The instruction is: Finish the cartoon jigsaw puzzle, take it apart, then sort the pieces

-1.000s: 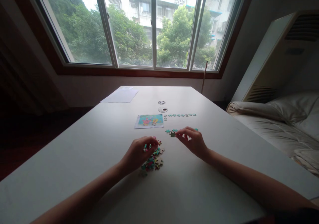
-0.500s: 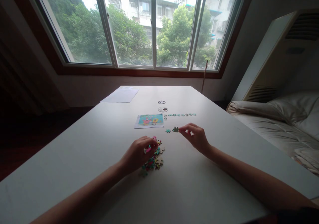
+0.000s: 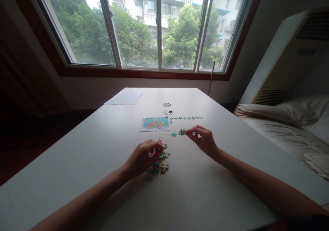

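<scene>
Right hand (image 3: 203, 140): fingertips pinch a small green cardboard jigsaw piece (image 3: 182, 132) low at the white tabletop (image 3: 102, 155), just beside a loose teal piece (image 3: 173, 134).
Left hand (image 3: 142, 157): curled around a small pink jigsaw piece (image 3: 153, 153), over the heap of colourful pieces (image 3: 160, 166).
Handling: probably light, thin and stiff; best gripped by its edges.

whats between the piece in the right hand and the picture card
Head view: one loose teal piece lies just beside the green piece pinched by the right hand, short of the picture card.
</scene>
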